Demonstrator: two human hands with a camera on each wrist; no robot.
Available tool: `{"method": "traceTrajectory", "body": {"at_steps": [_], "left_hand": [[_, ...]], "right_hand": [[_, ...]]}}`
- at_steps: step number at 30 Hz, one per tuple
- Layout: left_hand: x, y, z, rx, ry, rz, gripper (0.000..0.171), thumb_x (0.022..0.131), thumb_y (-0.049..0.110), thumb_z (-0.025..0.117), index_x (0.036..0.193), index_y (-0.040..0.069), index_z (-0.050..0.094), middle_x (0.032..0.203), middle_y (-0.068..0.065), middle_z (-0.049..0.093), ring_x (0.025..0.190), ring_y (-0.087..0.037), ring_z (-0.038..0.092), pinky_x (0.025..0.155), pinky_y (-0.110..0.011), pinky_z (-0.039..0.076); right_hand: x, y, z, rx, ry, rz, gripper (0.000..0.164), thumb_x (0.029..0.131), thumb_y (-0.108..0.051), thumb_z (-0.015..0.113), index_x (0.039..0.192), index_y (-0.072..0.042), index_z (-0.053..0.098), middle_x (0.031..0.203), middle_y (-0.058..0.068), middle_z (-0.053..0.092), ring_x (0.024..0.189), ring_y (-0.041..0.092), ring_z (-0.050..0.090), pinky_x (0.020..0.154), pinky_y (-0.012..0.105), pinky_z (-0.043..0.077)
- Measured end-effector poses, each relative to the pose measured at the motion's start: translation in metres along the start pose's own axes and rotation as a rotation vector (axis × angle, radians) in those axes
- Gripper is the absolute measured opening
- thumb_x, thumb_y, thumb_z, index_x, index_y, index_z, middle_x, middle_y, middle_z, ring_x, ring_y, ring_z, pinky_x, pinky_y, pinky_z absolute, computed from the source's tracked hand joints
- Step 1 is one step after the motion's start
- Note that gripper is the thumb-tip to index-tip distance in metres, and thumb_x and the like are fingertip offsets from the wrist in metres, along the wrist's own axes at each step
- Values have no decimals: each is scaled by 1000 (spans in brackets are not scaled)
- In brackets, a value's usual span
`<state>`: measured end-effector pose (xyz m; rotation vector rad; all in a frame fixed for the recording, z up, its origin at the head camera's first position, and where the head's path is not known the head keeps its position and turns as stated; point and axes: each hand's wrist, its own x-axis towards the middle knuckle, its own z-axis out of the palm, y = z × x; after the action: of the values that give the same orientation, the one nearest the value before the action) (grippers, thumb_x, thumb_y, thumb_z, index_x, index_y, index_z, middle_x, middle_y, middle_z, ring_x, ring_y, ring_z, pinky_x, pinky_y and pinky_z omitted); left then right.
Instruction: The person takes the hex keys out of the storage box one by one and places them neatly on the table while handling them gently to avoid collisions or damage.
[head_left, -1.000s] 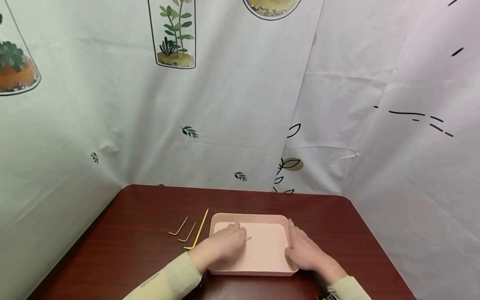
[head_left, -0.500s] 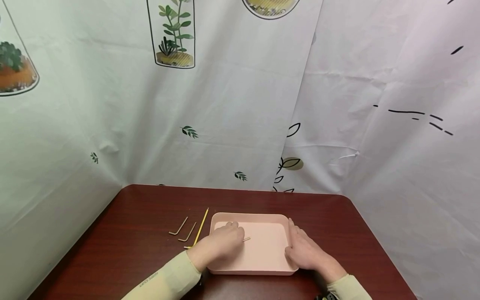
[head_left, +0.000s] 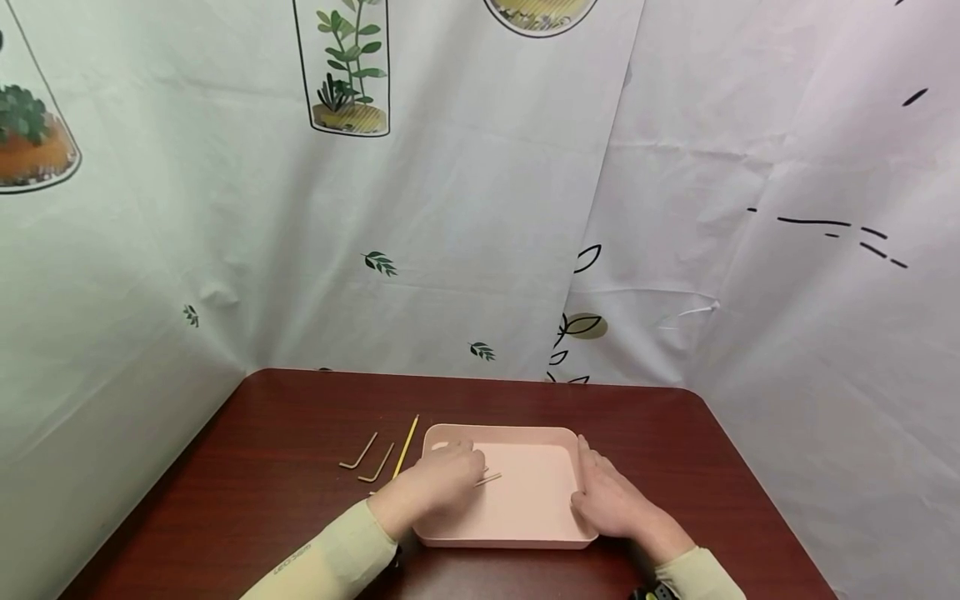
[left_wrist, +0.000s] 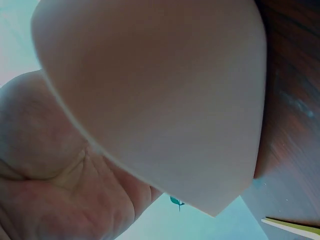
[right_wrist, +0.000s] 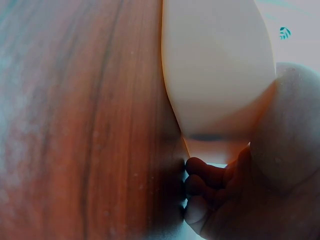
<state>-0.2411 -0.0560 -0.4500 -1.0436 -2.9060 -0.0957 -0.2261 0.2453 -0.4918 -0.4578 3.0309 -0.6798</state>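
Hex keys [head_left: 365,450]: 2 bronze-coloured L-shapes side by side, lower left of centre in the head view, on the dark red table [head_left: 637,433]. Plus 1 yellow key [head_left: 407,447], between them and the tray, its lower end partly behind my forearm.
Pink tray [head_left: 532,500]: 1, lower centre of the frame, flat on the table.
Rods in tray: 2 thin rod ends [head_left: 491,478] poke out just right of my left fingers. Can't tell how much more is under the hand.
Left hand [head_left: 442,477]: over the left half of the tray, reaching in from lower left, back up, fingers bent down. Fingertips hidden; can't tell whether I'm pinching a rod or have let go. Left wrist view only gives palm behind the tray wall.
Right hand [head_left: 611,496]: grips the tray's right wall, thumb at the rim, fingers along the outside. Right wrist view has the fingertips down by the table.
Edges: left forearm crosses the tray's near-left corner; tray's far rim sits short of the table's back edge.
Room: tray floor spans between my hands; table runs on right of my right hand, and left of the bronze pair.
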Motion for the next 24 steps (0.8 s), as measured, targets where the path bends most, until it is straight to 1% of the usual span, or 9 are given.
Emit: {"method": "traceTrajectory", "body": {"at_steps": [6,10,14,16,18,20,22,24], "left_hand": [[0,-4,0,2,-4,-12,17,99,1,74,89,11,64,87,-3,53,79,-17,50,72,-37,52],[0,-6,-2,10,-15,-11,16,96,1,78,91,11,65,90,-4,55,82,-18,53,75,-38,53],[-1,-10,-3,9,-28,-28,15,94,3,80,96,10,66,94,-4,56,88,-18,55,77,-37,54],[-2,-12,-3,9,-26,-38,12,98,7,79,102,8,68,97,-4,57,93,-18,58,77,-38,56],[-3,-13,-4,1,-20,-51,11,103,14,76,107,7,68,101,-6,59,97,-20,60,77,-40,58],[-4,-15,-4,-21,-11,-61,14,107,19,74,107,7,68,103,-7,60,102,-23,62,77,-43,60],[-5,-17,-6,-48,0,-71,17,109,23,73,105,8,67,104,-7,61,108,-27,63,78,-45,61],[-7,-19,-8,-69,7,-78,16,108,22,74,104,8,66,103,-7,60,108,-28,63,79,-45,60]], "right_hand": [[0,1,-1,5,-4,4,89,91,-5,65,164,23,21,162,44,41,153,52,43,123,63,38],[-1,0,-1,17,-11,10,89,92,-5,64,164,22,21,163,44,39,154,53,41,124,64,36],[-1,-1,0,28,-13,10,89,92,-5,64,164,22,21,164,44,38,155,54,40,124,65,35],[-2,-1,0,28,-10,8,89,92,-5,65,164,22,21,164,44,38,155,54,40,124,64,35],[-2,-1,0,24,-6,5,88,92,-4,65,164,22,21,164,44,39,155,54,40,125,64,35],[-2,-1,0,19,-4,3,88,92,-4,65,164,23,22,164,43,39,155,54,41,125,64,35],[-2,-2,-1,16,-5,2,88,92,-5,65,164,23,22,164,43,39,154,54,41,124,64,35],[-1,-2,-1,16,-10,4,89,92,-5,65,164,22,21,164,43,39,154,54,41,124,64,36]]}}
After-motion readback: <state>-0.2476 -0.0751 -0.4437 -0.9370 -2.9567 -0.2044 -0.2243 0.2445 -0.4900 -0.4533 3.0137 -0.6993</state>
